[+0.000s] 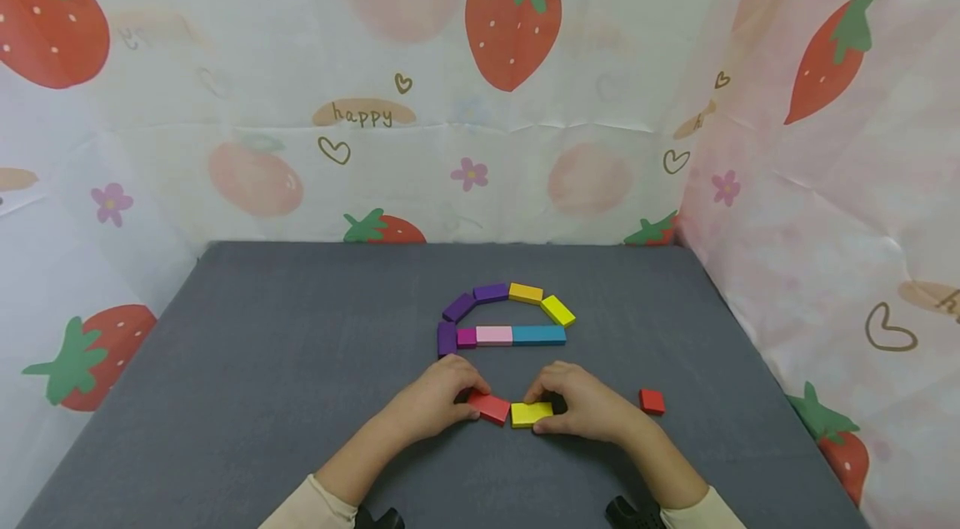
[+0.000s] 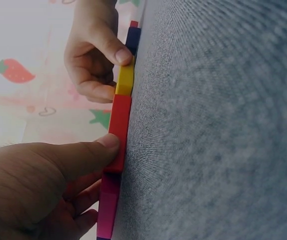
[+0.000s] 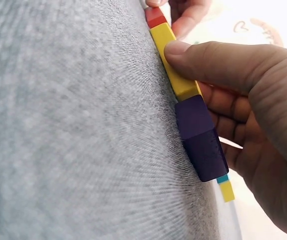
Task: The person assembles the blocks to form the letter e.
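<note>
My left hand (image 1: 435, 400) pinches a red block (image 1: 491, 408) between thumb and fingers on the grey table. My right hand (image 1: 588, 404) pinches a yellow block (image 1: 527, 417), its end against or very near the red one. A magenta block (image 2: 108, 205) lies by the red block's other end in the left wrist view. Beyond the yellow block, the right wrist view shows a dark purple block (image 3: 201, 137). My hands hide both of these in the head view. Behind, purple blocks (image 1: 491, 292), an orange-yellow block (image 1: 526, 292) and another yellow block (image 1: 558, 310) form an arch.
Below the arch runs a straight row: a small magenta block (image 1: 467, 337), a pink block (image 1: 494, 336) and a blue block (image 1: 538, 335). A lone red block (image 1: 652, 401) lies right of my right hand. Strawberry-printed cloth (image 1: 480, 121) stands behind the grey table (image 1: 300, 304).
</note>
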Action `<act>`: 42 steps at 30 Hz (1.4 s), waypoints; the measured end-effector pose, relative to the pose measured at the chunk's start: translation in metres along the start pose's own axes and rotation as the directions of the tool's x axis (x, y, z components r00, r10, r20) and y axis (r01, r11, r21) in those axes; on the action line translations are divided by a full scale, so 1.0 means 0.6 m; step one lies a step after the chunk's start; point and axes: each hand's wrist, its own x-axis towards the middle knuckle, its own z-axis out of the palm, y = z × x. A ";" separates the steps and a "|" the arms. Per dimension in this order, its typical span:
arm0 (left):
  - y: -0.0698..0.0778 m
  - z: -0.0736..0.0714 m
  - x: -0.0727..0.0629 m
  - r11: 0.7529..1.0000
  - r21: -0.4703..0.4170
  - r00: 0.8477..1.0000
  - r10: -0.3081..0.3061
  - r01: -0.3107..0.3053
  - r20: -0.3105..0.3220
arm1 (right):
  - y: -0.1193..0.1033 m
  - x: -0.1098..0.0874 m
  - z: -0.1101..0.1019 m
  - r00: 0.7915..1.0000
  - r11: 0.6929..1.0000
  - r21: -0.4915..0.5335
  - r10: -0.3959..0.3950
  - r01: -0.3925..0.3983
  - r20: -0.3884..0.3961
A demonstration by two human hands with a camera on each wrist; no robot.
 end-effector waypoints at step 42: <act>0.069 0.029 0.039 0.996 0.086 1.000 0.006 -0.005 -0.009 | 0.002 -0.005 -0.008 1.000 1.000 -0.012 0.009 -0.009 0.012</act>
